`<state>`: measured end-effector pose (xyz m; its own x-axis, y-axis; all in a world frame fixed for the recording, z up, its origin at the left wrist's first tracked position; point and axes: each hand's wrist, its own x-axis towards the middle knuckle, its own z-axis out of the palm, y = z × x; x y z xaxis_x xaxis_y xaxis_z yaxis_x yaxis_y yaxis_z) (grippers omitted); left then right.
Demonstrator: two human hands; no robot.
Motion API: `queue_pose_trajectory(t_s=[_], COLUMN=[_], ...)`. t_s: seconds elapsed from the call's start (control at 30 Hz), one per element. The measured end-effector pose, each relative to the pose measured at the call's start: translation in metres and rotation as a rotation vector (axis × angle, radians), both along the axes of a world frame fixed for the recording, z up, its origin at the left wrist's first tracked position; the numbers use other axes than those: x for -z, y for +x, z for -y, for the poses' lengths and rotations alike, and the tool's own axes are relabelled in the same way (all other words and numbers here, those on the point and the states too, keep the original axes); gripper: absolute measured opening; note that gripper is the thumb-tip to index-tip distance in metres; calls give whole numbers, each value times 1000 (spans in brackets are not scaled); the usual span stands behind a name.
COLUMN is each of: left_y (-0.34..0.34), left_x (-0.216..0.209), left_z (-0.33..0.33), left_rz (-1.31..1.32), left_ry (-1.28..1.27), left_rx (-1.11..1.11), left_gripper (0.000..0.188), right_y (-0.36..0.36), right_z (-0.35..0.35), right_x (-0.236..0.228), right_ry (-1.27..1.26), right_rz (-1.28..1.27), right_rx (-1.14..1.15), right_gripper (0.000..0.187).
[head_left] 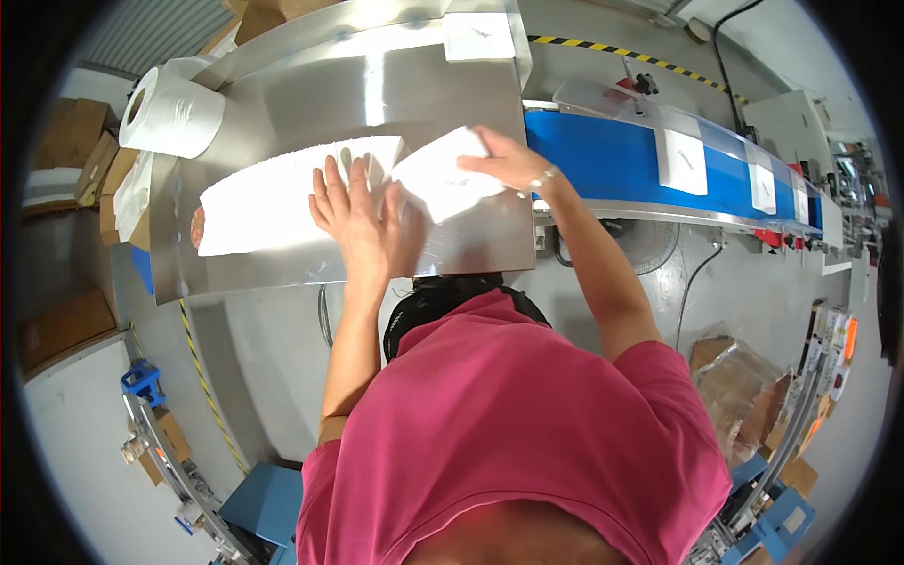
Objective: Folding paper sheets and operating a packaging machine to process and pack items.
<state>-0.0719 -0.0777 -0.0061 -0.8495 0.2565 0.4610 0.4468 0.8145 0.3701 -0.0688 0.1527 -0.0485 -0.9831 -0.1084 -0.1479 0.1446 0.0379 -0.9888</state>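
Note:
A long row of thin white flat pieces [268, 202], packed face to face, lies across the metal table. My left hand [358, 212] rests on the right part of this row, its fingers spread and laid flat. Just right of the row, my right hand [508, 162] pinches a white flat piece [443, 179] by its right edge. That piece is tilted, and its left corner comes close to the end of the row. Whether it is a single sheet or a thin packet I cannot tell.
The steel table [282, 113] has raised sides. A large white roll [179, 111] stands at its left, and a white piece [478, 38] lies at the far right corner. On the right, a blue conveyor belt [603, 155] carries several white pieces [683, 160] beside a clear guard.

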Motion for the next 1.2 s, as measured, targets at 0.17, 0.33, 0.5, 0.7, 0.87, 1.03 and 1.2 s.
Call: queue_pose_trajectory(t_s=[0.17,0.33,0.5,0.7,0.87,1.03,1.2], left_y=[-2,0,3,3,-6,-8,-5], left_x=[2,7,5,-10,2,5,3], left_z=[5,4,4,2,19,18,17], left_rz=[-79,-106,-20,22,-15,-67,-56], left_ry=[-13,-29,45,49,-18,14,15], left_rx=[15,17,70,78,-9,28,45], left_gripper=[28,26,24,36,31,27,26], right_y=[36,53,-4,-31,6,46,28], right_z=[-126,-128,-28,31,-36,-144,-100], right_x=[71,22,-8,-17,30,43,18], right_ry=[769,1662,567,447,287,1045,1122], right_rz=[137,99,-411,-242,68,119,-264], right_rx=[639,918,11,-309,269,763,688], right_gripper=[48,64,54,47,43,46,49])
